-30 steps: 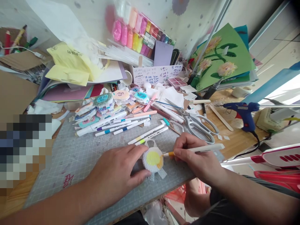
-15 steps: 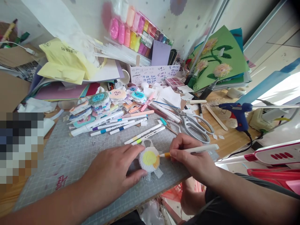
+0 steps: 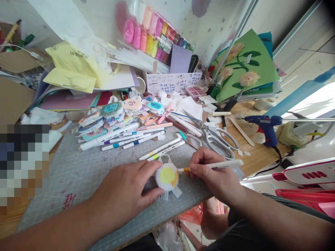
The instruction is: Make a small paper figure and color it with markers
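Note:
A small round white disc (image 3: 159,183) with a bumpy surface lies on the grey cutting mat (image 3: 86,174). Its middle is coloured yellow, with an orange patch at the lower right, and pale strips stick out from its edge. My left hand (image 3: 128,183) grips the disc's left side between thumb and fingers. An orange marker (image 3: 225,164) with a white barrel is pinched in my right hand (image 3: 211,170). The marker's tip points left and meets the disc's right edge; whether it presses on the surface is hard to tell.
Several markers (image 3: 143,139) lie beyond the disc, beside a pile of coloured discs (image 3: 112,109). Grey-handled scissors (image 3: 217,139) rest past my right hand. A blue glue gun (image 3: 269,125) stands at the right. The mat's front edge runs close below my hands.
The marker's tip has shifted slightly upward along the disc's right edge. My left hand keeps its grip on the disc.

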